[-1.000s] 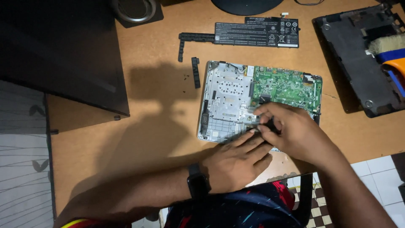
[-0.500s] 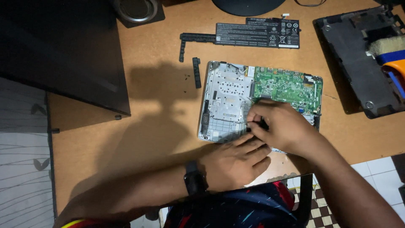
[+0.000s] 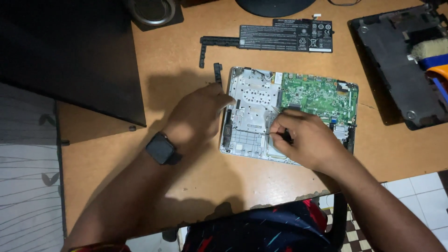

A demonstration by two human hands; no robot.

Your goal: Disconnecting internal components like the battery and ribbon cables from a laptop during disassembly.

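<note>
Clearly opened laptop shows green board; right hand fingers pinch tool.

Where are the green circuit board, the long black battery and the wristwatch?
green circuit board [image 3: 317, 95], head view, middle of the bare board.
long black battery [image 3: 285, 37], head view, middle of its flat top.
wristwatch [image 3: 160, 149], head view, its dark face on the left wrist.

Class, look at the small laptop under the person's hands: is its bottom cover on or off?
Off. The laptop lies open-bodied, its green circuit board and silver inner frame fully exposed.
</note>
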